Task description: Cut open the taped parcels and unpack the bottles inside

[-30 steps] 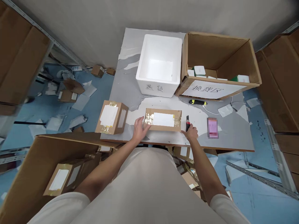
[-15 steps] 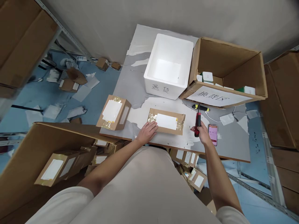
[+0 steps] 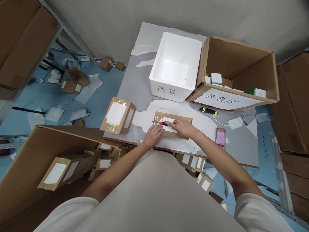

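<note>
A taped cardboard parcel (image 3: 178,134) with a white label lies lengthwise before me on the table. My left hand (image 3: 153,136) lies on its left near corner, fingers stretched out over the top. Over the parcel's label is my right hand (image 3: 184,128), closed round a red and black box cutter (image 3: 164,123), its index finger stretched along it. The blade points left, over the clear tape at the parcel's left end; whether it touches the tape I cannot tell. Most of the cutter's handle is hidden under the hand.
Another taped parcel (image 3: 118,116) stands at the table's left. Behind are a white foam box (image 3: 172,90) and a large carton (image 3: 241,64) holding small boxes. A yellow and black tool (image 3: 208,111) and a phone (image 3: 220,138) lie right. A parcel-filled carton (image 3: 21,154) stands lower left.
My right hand has moved left with the box cutter, from beside the phone to over the parcel. The blade now lies over its left end. My left hand has stayed on the parcel.
</note>
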Motion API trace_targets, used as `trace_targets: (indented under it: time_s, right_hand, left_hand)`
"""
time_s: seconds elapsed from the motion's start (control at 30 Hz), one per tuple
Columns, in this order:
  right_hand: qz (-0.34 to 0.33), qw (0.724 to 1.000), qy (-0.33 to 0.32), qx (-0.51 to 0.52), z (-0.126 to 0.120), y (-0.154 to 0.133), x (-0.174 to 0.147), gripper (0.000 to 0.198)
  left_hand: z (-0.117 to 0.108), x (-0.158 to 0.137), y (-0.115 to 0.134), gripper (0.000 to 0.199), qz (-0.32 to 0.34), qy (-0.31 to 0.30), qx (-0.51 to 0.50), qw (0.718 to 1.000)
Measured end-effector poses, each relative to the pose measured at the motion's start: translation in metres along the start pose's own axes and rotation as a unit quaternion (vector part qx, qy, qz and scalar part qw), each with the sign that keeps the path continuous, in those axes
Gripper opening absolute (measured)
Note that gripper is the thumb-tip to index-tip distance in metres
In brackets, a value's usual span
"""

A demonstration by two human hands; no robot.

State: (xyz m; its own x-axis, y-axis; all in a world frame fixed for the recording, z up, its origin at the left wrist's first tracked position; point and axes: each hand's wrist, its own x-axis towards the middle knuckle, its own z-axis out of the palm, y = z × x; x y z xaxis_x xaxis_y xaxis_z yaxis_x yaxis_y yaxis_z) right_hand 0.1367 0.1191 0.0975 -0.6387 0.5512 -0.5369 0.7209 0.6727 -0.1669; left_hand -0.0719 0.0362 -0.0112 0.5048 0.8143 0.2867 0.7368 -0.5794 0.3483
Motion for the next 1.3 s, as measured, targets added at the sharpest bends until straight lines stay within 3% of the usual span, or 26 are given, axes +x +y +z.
trace_targets:
  time_s: [0.23, 0.53, 0.8, 0.97, 1.3]
  right_hand:
    - [0.020, 0.997, -0.044, -0.055, -0.002, -0.005, -0.009, 0.071]
    - [0.025, 0.998, -0.043, -0.030, -0.007, -0.009, -0.001, 0.067]
    - [0.093, 0.989, -0.091, -0.067, -0.003, 0.015, -0.051, 0.072]
    - [0.109, 0.985, -0.087, -0.099, -0.001, 0.026, -0.077, 0.073]
    - [0.157, 0.976, -0.102, -0.112, 0.028, 0.056, -0.135, 0.081]
  left_hand:
    - [0.001, 0.001, 0.001, 0.027, -0.013, -0.025, 0.004, 1.000]
    - [0.005, -0.002, -0.008, 0.028, -0.011, -0.043, 0.019, 0.999]
    - [0.009, -0.001, -0.006, 0.027, 0.006, -0.023, 0.045, 0.999]
    - [0.006, 0.000, -0.005, 0.027, 0.003, -0.030, 0.058, 0.998]
    - [0.005, 0.002, -0.005, 0.027, 0.000, -0.046, 0.031, 0.998]
